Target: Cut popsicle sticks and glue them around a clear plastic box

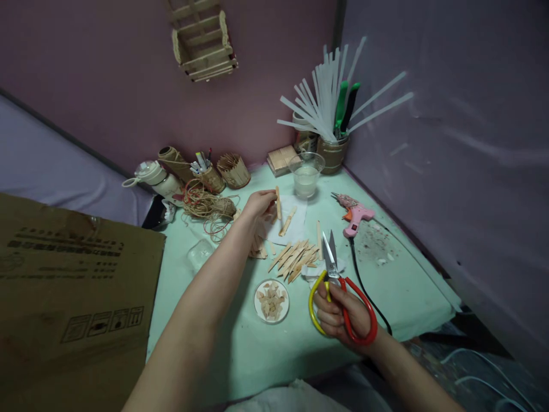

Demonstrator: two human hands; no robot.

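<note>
My left hand reaches over a white paper sheet and pinches an upright wooden craft stick. Another craft stick lies on the sheet, just right of that hand. In my right hand is a pair of scissors with one yellow and one red handle, its blades pointing away from me and slightly apart. A pile of pointed cut sticks lies between my hands. Nearer to me, a small round dish contains little wooden offcuts. More sticks are partly hidden by my left forearm.
A pink glue gun with a black cord lies at the right. Behind stand a clear cup of liquid and a jar of white glue sticks and pliers. Tangled twine is at the left, beyond a large cardboard box.
</note>
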